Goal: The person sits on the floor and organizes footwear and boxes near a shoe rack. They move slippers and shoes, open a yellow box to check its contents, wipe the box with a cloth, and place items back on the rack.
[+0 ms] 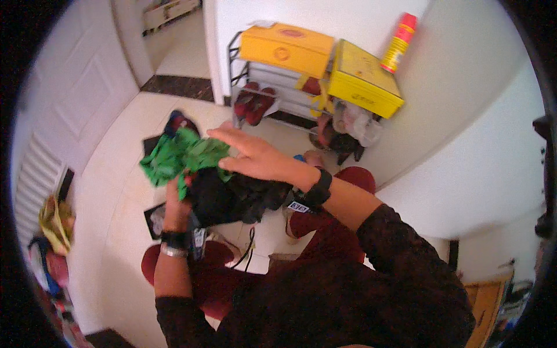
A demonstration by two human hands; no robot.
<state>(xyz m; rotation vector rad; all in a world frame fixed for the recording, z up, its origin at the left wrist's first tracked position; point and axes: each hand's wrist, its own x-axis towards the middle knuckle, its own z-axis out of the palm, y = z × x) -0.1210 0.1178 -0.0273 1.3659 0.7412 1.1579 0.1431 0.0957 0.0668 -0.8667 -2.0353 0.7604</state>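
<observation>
A crumpled green cloth (180, 155) bunches up above a dark heap. My left hand (176, 194) comes up beneath its lower edge and grips it, with most of the fingers hidden by the folds. Over the right end of the cloth, my right hand (255, 156) has its fingers stretched and its thumb apart; I cannot tell whether it touches the cloth. Below both hands lies a pile of black fabric (223, 194). Something dark blue and red (181, 123) shows behind the green cloth. Motion blurs the hands and cloth somewhat.
Ahead, a metal shoe rack (234, 55) bears an orange box (287, 49), a yellow box (365, 81) and dark red shoes (255, 104). A red and yellow spray can (399, 43) stands on the yellow box. A yellow bag (56, 223) sits by the white door (75, 87).
</observation>
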